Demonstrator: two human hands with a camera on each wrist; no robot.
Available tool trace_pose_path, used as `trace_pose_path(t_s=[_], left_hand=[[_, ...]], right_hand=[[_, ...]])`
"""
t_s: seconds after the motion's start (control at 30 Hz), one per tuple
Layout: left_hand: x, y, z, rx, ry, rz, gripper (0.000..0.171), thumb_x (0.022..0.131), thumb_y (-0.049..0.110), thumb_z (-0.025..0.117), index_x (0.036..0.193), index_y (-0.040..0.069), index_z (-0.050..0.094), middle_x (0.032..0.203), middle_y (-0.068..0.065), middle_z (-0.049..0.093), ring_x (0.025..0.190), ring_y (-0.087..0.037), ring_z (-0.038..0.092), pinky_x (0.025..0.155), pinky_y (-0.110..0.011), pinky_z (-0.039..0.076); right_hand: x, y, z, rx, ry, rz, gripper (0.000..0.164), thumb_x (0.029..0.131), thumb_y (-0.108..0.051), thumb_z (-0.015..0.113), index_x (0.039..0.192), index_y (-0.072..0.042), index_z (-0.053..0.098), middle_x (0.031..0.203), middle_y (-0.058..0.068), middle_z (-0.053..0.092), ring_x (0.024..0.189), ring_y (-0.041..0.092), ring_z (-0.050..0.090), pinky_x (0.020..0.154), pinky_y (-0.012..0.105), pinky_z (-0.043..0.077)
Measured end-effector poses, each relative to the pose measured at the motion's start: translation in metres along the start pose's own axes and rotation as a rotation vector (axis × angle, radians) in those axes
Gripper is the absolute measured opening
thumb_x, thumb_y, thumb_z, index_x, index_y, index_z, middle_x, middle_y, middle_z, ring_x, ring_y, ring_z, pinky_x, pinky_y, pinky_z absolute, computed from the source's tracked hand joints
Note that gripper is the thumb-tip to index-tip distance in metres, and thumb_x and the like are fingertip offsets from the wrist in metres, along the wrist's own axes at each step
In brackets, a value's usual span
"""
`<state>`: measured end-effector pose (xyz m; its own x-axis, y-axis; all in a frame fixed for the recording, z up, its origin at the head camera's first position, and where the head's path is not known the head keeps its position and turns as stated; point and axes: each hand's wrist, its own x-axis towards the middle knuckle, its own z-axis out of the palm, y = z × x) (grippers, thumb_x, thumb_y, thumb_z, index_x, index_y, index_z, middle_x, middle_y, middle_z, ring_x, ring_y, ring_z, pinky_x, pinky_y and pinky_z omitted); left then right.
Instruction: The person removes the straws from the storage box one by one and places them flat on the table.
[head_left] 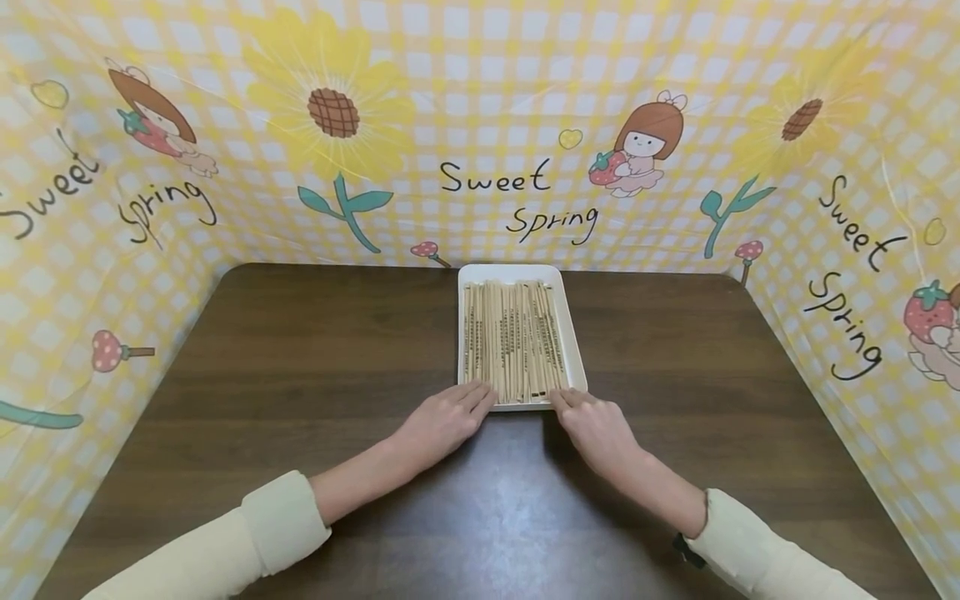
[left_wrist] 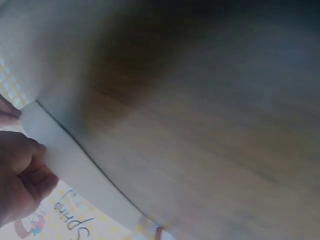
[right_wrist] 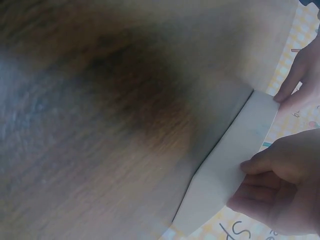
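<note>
A white rectangular tray (head_left: 573,354) stands at the far middle of the table, filled with chopsticks in paper wrappers (head_left: 513,333) lying side by side lengthwise. My left hand (head_left: 448,417) grips its near left corner, fingers over the rim. At the near right corner, my right hand (head_left: 600,425) holds the rim in the same way. Both wrist views show the tray's pale outer wall, with a thumb against it. The chopsticks are hidden from those two views.
The dark wooden table (head_left: 322,342) extends on both sides of the tray and towards me. A yellow checked cloth (head_left: 487,83) with printed flowers and lettering stands behind the table and along both sides.
</note>
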<state>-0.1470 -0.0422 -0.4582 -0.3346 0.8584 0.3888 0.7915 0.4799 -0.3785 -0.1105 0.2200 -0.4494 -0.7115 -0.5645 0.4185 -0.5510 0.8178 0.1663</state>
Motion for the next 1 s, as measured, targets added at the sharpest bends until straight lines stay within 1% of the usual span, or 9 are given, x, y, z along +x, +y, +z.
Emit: trace_pose_path(t_s=[0.1, 0.23, 0.27, 0.47, 0.57, 0.67, 0.73, 0.87, 1.0], left_hand=[[-0.003, -0.004, 0.003, -0.007, 0.040, 0.033, 0.032, 0.093, -0.002, 0.054, 0.122, -0.003, 0.068, 0.122, -0.017, 0.067, 0.115, -0.027, 0.063, 0.098, -0.033, 0.052], [-0.006, -0.007, 0.006, -0.007, 0.076, 0.064, 0.040, 0.098, -0.002, 0.036, 0.122, -0.004, 0.068, 0.124, -0.018, 0.066, 0.117, -0.028, 0.063, 0.098, -0.034, 0.052], [-0.007, -0.008, 0.006, -0.009, 0.081, 0.070, 0.041, 0.098, -0.002, 0.034, 0.123, -0.004, 0.067, 0.124, -0.018, 0.066, 0.117, -0.029, 0.062, 0.099, -0.035, 0.052], [-0.008, -0.008, 0.007, 0.001, 0.072, 0.093, 0.038, 0.096, 0.001, 0.042, 0.123, -0.004, 0.067, 0.124, -0.019, 0.066, 0.118, -0.029, 0.062, 0.099, -0.036, 0.051], [-0.008, -0.010, 0.006, -0.005, 0.047, 0.098, 0.034, 0.093, 0.000, 0.053, 0.123, -0.004, 0.068, 0.124, -0.018, 0.066, 0.117, -0.028, 0.062, 0.099, -0.035, 0.051], [-0.007, -0.012, 0.004, -0.013, 0.020, 0.107, 0.036, 0.088, 0.000, 0.064, 0.124, -0.003, 0.067, 0.125, -0.017, 0.066, 0.117, -0.027, 0.062, 0.099, -0.034, 0.051], [-0.007, -0.014, 0.003, -0.006, 0.010, 0.117, 0.038, 0.086, 0.000, 0.068, 0.124, -0.003, 0.067, 0.125, -0.016, 0.066, 0.117, -0.026, 0.063, 0.100, -0.034, 0.051], [-0.007, -0.016, 0.004, 0.004, 0.011, 0.134, 0.037, 0.088, 0.000, 0.064, 0.125, -0.003, 0.067, 0.125, -0.016, 0.066, 0.118, -0.026, 0.062, 0.101, -0.035, 0.050], [-0.008, -0.013, 0.006, -0.029, 0.016, 0.127, 0.036, 0.089, -0.001, 0.063, 0.124, -0.005, 0.066, 0.124, -0.019, 0.066, 0.117, -0.028, 0.063, 0.100, -0.035, 0.051]], right_hand=[[0.000, 0.001, 0.000, -0.002, -0.006, 0.002, 0.027, 0.079, 0.011, 0.071, 0.105, 0.003, 0.069, 0.095, 0.013, 0.072, 0.083, 0.026, 0.070, 0.047, 0.038, 0.058], [0.000, 0.001, 0.000, -0.004, -0.010, 0.003, 0.030, 0.078, 0.010, 0.073, 0.107, 0.003, 0.070, 0.098, 0.013, 0.073, 0.087, 0.026, 0.070, 0.049, 0.039, 0.059], [0.000, 0.001, 0.000, -0.002, -0.011, 0.005, 0.029, 0.079, 0.010, 0.073, 0.107, 0.003, 0.070, 0.098, 0.013, 0.073, 0.087, 0.026, 0.070, 0.049, 0.039, 0.059], [-0.002, 0.001, 0.000, 0.010, -0.005, 0.006, 0.027, 0.079, 0.009, 0.071, 0.105, 0.003, 0.068, 0.097, 0.013, 0.073, 0.087, 0.026, 0.070, 0.049, 0.039, 0.059], [-0.002, 0.001, 0.001, 0.008, -0.001, 0.000, 0.027, 0.079, 0.010, 0.071, 0.105, 0.003, 0.069, 0.097, 0.014, 0.073, 0.086, 0.027, 0.070, 0.049, 0.039, 0.058], [-0.001, 0.001, 0.001, -0.001, 0.001, -0.005, 0.028, 0.079, 0.010, 0.071, 0.106, 0.004, 0.069, 0.097, 0.014, 0.073, 0.087, 0.027, 0.070, 0.049, 0.039, 0.059], [0.000, 0.002, 0.000, -0.004, 0.003, -0.004, 0.028, 0.079, 0.010, 0.071, 0.106, 0.003, 0.069, 0.097, 0.014, 0.073, 0.087, 0.027, 0.070, 0.050, 0.039, 0.059], [0.000, 0.002, 0.000, -0.006, -0.004, -0.002, 0.027, 0.079, 0.011, 0.071, 0.105, 0.003, 0.069, 0.097, 0.014, 0.073, 0.086, 0.027, 0.070, 0.049, 0.039, 0.058], [0.000, 0.002, -0.001, 0.003, -0.018, -0.006, 0.027, 0.078, 0.011, 0.071, 0.104, 0.002, 0.069, 0.097, 0.013, 0.073, 0.086, 0.026, 0.070, 0.048, 0.040, 0.058]])
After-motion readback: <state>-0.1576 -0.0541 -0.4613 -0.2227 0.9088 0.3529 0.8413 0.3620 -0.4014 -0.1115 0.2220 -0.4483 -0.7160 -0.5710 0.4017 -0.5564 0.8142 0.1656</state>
